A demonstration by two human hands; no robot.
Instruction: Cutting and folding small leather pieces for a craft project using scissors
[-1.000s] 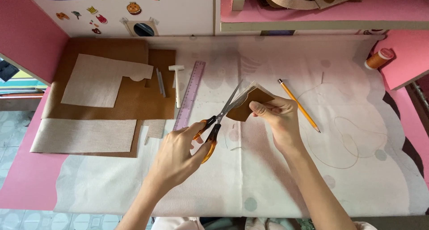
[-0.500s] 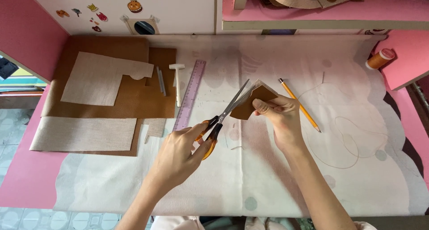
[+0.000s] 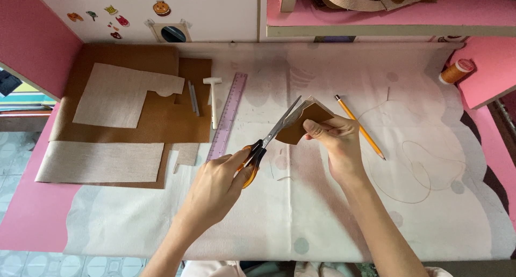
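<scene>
- Left hand (image 3: pixel 215 188) is closed around the orange handles of the scissors (image 3: pixel 269 140), blades pointing up and to the right.
- Right hand (image 3: pixel 336 142) pinches a small brown piece (image 3: pixel 303 127) between thumb and fingers, held above the middle of the table.
- Compared with a second ago, the blades now reach further along the piece's left edge, so the cut looks to be advancing; how far the blades stand apart is hard to tell.
- Pencil (image 3: pixel 360 127) lies just right of the hand, purple ruler (image 3: pixel 228 115) to the left.
- Brown sheets (image 3: pixel 161 121) sit far left, thread spool (image 3: pixel 457 71) far right.
</scene>
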